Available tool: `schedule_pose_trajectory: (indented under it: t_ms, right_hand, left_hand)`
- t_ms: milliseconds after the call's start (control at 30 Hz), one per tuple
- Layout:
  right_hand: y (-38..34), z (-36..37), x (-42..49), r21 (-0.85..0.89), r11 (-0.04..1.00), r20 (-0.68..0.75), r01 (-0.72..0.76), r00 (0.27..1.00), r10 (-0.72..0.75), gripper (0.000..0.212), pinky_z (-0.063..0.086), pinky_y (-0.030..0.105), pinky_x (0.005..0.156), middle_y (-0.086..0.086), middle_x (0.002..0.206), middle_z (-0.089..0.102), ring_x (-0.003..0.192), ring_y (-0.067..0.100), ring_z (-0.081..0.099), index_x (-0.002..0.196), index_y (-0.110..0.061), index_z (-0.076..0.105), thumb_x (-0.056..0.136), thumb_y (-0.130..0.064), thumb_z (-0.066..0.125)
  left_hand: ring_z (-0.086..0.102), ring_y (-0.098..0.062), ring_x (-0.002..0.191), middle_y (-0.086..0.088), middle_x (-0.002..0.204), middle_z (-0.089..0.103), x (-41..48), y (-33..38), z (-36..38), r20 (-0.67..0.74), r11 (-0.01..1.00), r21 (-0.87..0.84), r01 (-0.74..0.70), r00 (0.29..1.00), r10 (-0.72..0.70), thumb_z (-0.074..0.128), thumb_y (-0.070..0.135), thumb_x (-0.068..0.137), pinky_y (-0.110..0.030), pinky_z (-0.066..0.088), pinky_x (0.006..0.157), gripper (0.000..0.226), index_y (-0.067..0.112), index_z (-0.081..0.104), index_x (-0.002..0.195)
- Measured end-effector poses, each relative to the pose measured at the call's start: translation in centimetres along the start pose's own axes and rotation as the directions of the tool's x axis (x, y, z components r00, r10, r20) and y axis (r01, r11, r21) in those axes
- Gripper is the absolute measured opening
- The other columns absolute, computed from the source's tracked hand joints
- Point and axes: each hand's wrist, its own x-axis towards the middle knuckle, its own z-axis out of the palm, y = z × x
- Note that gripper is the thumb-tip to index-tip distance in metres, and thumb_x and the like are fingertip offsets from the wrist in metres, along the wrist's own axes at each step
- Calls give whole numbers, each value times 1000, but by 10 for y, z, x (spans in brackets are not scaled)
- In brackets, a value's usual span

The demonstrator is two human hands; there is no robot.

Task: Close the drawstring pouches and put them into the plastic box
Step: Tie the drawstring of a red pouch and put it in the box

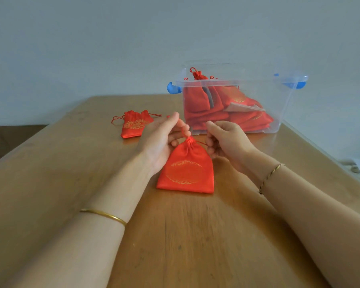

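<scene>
While I sit at the brown table (175,235), a red pouch (186,169) lies flat on it between my two hands. It has a gold round pattern on the front. Its top is bunched up tight and points away from me.

My left hand (164,140) is at the left of the bunched top. Its fingers are curled, and they pinch the red string (183,133) that comes up from the top. My right hand (227,142) is just to the right of the top. Its fingers are curled too, and they pinch the other end of the string, which runs sideways from the pouch to them.

Past my right hand stands the clear plastic box (285,113). It has no lid on, and it has a blue clip (173,88) at each end. Many red pouches in the box (206,109) are piled up, and one pokes above the rim with its top tied shut.

Past my left hand, a bit to the left, a second pouch (135,126) lies on the table. Its top looks wide and not pulled shut, and its strings lie loose at both sides.

I have a gold bangle (104,215) on my left arm and a thin bracelet (270,173) on my right wrist.
</scene>
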Motion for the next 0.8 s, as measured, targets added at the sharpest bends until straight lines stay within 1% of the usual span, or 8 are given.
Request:
schedule_pose_trajectory:
  t_ms: [133,233,400,467,567,667,733,800]
  right_hand:
    - [-6,-6,0,150,988,12,-17,1000,15,29,41,21,47,5,65,58,48,12,47,72,-13,47,99,-22,41]
    - [-10,-11,1,279,960,43,-19,999,8,28,43,19,47,4,73,66,48,8,51,73,-14,49,98,-22,43]
    - [-14,-5,-2,231,973,93,25,994,-48,27,39,21,53,0,72,57,50,6,50,73,-14,56,96,-25,47]
    - [-15,-3,-3,203,979,93,13,995,-32,28,37,23,53,0,74,58,51,8,49,77,-14,60,97,-29,45]
    - [-15,-5,-3,165,979,109,-117,989,100,38,36,26,51,4,81,64,49,13,49,93,-9,60,98,-38,37]
    - [-13,-2,-6,86,985,185,-148,974,130,23,35,27,47,9,79,62,46,14,51,104,-4,55,98,-21,41]
    - [-12,2,-7,6,996,205,-83,976,80,20,36,25,45,9,77,61,46,12,52,109,2,53,94,-9,46]
    - [-12,4,-7,-72,997,192,-18,981,31,20,38,23,44,9,77,61,47,10,53,110,4,52,92,-3,49]
  left_hand:
    - [54,-6,53,3,61,61,0,0,-3,33,983,172,64,997,-71,53,14,93,-16,30,45,18,9,61,77]
    - [47,-10,58,-3,66,58,1,-3,-4,49,926,373,48,996,-72,61,11,87,-19,30,47,9,8,64,79]
    - [45,-12,51,-3,58,55,-2,-6,0,99,807,588,-43,995,-20,69,12,81,-21,37,44,6,11,66,76]
    - [47,-15,55,-4,59,56,-2,-8,0,101,791,608,-66,995,6,68,14,83,-21,38,44,9,11,65,75]
    - [50,-12,58,-2,64,60,0,-10,-2,84,829,557,-48,996,1,65,17,86,-23,38,50,12,12,66,75]
    - [51,-8,56,2,63,61,2,-10,-3,68,890,455,-12,997,-21,59,15,89,-20,37,49,15,11,65,76]
    - [51,-6,54,3,62,60,2,-10,-3,65,912,410,-3,998,-26,57,13,90,-18,37,47,16,10,65,77]
    - [51,-6,53,5,58,60,2,-10,-4,52,925,380,-7,999,-13,57,12,90,-17,36,46,16,12,64,76]
